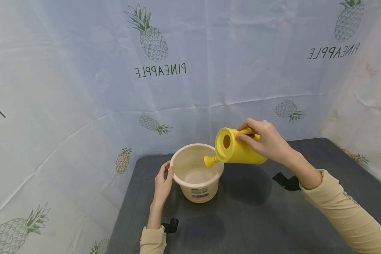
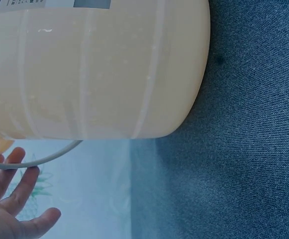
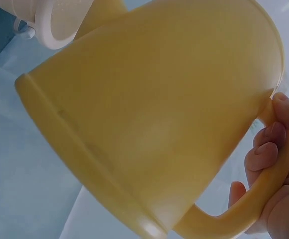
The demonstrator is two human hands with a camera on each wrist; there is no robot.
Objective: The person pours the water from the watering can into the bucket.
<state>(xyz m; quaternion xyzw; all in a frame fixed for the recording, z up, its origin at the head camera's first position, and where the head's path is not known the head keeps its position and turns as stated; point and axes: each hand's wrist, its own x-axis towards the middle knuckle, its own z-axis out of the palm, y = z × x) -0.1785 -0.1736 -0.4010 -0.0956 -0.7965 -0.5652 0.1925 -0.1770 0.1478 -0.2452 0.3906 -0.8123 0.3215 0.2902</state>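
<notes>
A cream plastic bucket (image 1: 195,188) with a label stands upright on the dark table. My left hand (image 1: 163,185) holds its left rim, and the fingers (image 2: 22,196) touch the thin bail handle (image 2: 52,157) in the left wrist view. My right hand (image 1: 263,139) grips the handle (image 3: 268,194) of a yellow watering can (image 1: 244,150). The can is tipped left, its spout head (image 1: 209,161) over the bucket's opening. Small droplets show on the bucket's inner wall; I cannot tell whether water is flowing.
A dark grey cloth-covered tabletop (image 1: 257,218) lies beneath. Pale curtains (image 1: 228,77) printed with pineapples hang behind and at both sides, close to the table's edges. Black straps (image 1: 287,181) are on both wrists.
</notes>
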